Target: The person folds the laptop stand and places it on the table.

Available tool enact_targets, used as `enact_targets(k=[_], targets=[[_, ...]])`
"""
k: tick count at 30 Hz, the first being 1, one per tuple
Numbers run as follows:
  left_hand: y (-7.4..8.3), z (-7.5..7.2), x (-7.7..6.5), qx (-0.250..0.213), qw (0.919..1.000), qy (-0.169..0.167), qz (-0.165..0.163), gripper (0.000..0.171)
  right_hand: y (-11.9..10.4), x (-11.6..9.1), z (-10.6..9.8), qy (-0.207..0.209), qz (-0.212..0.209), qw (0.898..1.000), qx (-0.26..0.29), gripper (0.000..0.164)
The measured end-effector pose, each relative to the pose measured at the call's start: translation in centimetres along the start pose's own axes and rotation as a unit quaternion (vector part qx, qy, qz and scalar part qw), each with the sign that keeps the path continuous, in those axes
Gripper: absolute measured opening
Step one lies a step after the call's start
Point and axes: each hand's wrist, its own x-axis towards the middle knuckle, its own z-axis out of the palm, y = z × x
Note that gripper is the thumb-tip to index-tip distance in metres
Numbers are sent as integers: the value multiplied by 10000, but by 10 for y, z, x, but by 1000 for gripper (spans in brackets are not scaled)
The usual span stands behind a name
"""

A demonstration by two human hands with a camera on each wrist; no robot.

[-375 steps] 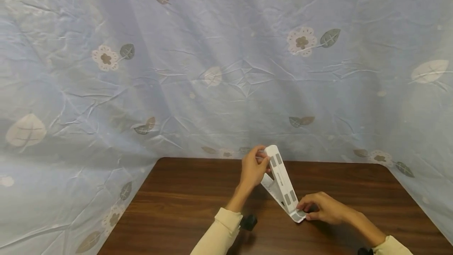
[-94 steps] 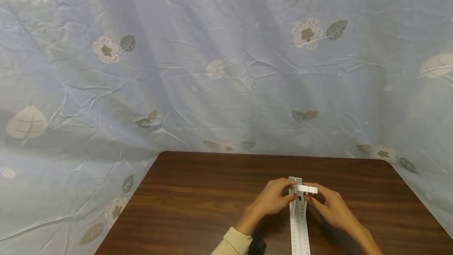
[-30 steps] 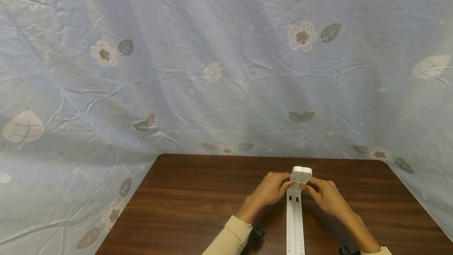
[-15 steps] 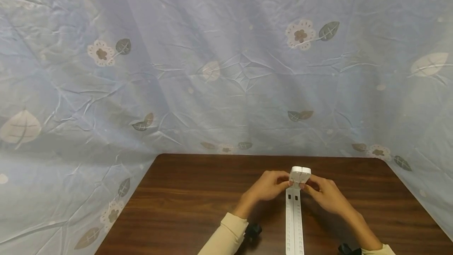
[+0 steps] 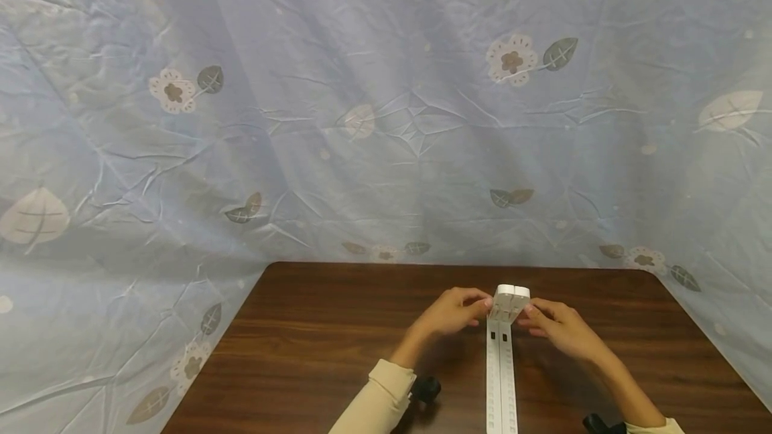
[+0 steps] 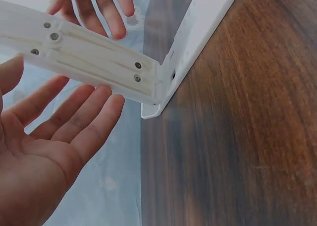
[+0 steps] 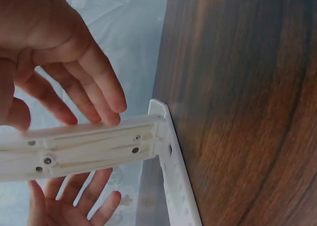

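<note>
A white folding laptop stand point(image 5: 501, 380) lies lengthwise on the table, its long twin rails closed side by side. From its far end a hinged double arm point(image 5: 510, 300) stands raised; screws show on the arm's face point(image 6: 94, 52) in both wrist views. My left hand point(image 5: 449, 313) is at the arm's left side, fingers extended, fingertips touching its edge in the left wrist view. On the other side is my right hand point(image 5: 563, 332), its loosely bent fingertips point(image 7: 111, 118) at the arm's edge. Neither hand wraps round the arm.
The dark wooden table point(image 5: 313, 353) has rounded far corners. A pale blue patterned curtain point(image 5: 386, 119) hangs behind it and at the sides. Black wrist devices point(image 5: 425, 389) sit by the cream sleeves point(image 5: 376, 400).
Earlier the stand was tilted and partly folded in both hands; it then came to lie lengthwise with its arm raised. Since half a second ago, both thumbs have left the hinge and the hands have spread slightly.
</note>
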Motion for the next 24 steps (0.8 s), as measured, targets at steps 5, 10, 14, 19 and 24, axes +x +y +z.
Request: enact_targets(k=[5, 10, 14, 19, 24], targets=[[3, 2, 1, -445, 9988, 71, -166, 45, -3, 2, 1, -79, 249, 9991, 348, 52], [7, 2, 0, -520, 9981, 91, -321, 52, -4, 3, 0, -338, 248, 9980, 473, 51], [10, 3, -4, -486, 9978, 33, -446, 52, -2, 0, -1, -654, 163, 9967, 445, 51], [12, 5, -9, -305, 9985, -66, -460, 49, 2, -4, 0, -869, 127, 9955, 368, 50], [10, 7, -14, -146, 9990, -155, -405, 46, 4, -8, 3, -763, 95, 9970, 104, 50]])
